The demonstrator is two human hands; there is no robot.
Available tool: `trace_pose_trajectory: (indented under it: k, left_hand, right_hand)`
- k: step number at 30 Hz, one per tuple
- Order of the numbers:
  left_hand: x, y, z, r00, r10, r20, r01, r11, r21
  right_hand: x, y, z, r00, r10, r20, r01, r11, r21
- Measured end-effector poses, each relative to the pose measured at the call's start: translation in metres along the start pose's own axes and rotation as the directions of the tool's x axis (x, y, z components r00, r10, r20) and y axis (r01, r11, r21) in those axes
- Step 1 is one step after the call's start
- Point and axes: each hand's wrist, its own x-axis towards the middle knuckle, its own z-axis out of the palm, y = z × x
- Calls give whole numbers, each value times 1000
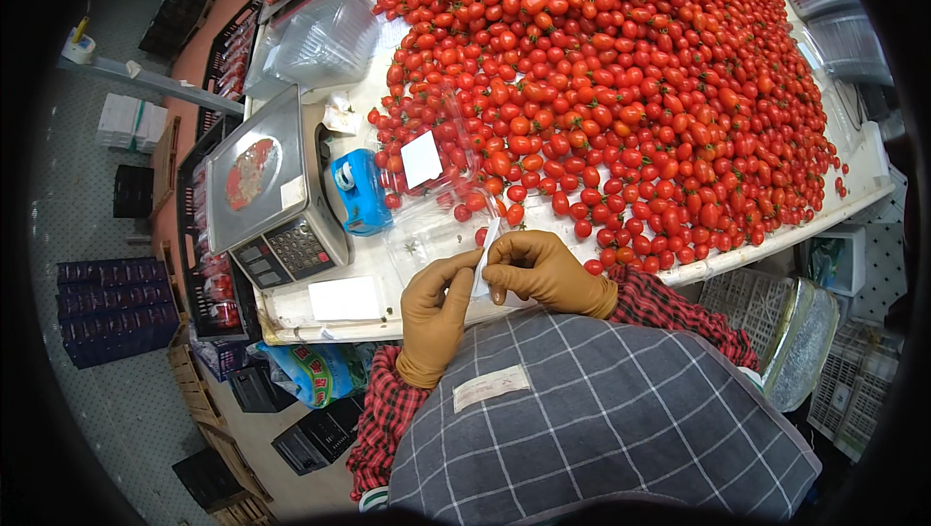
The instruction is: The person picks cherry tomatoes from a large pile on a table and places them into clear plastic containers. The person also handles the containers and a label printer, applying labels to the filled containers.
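Note:
Near the table's front edge, my left hand (435, 319) and my right hand (547, 273), both in tan rubber gloves, pinch a thin white paper piece (487, 253) between thumbs and fingers. It is seen nearly edge-on, so its face is hidden. Just beyond it lies a clear plastic clamshell box (414, 242), with a few cherry tomatoes near its right side. Behind that sits another clear plastic piece bearing a white label (422, 160), over cherry tomatoes. A blue tape dispenser (361, 191) stands to the left. A large heap of red cherry tomatoes (618, 90) covers the white tabletop (691, 271).
A digital weighing scale (284, 206) stands at the left, with a stack of white cards (345, 298) before it. Stacked clear boxes (320, 39) are behind. Black crates (211, 257) holding packed tomatoes line the left side. Plastic crates (847, 388) are at the lower right.

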Motion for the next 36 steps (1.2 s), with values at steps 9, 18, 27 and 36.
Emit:
trace_pose_trajectory:
  k: [9,18,27,36]
  left_hand:
    - [-2,-5,-2,998,-45,-54,43,999,-30]
    - [-10,-12,-80,679,-98,-727,-162,946,-279]
    - [-21,-8,-99,610,79,-788,-284,951,-125]
    - [15,-37,-52,937,41,-346,50,967,249]
  right_hand:
    - [7,10,2,972,-224,-69,209,963,-172]
    - [32,-7,-10,788,-536,303,534,348,-770]
    - [51,14,-9,604,-21,796,775,-216,-594]
    - [53,19,-28,601,-7,799,776,-233,-586]
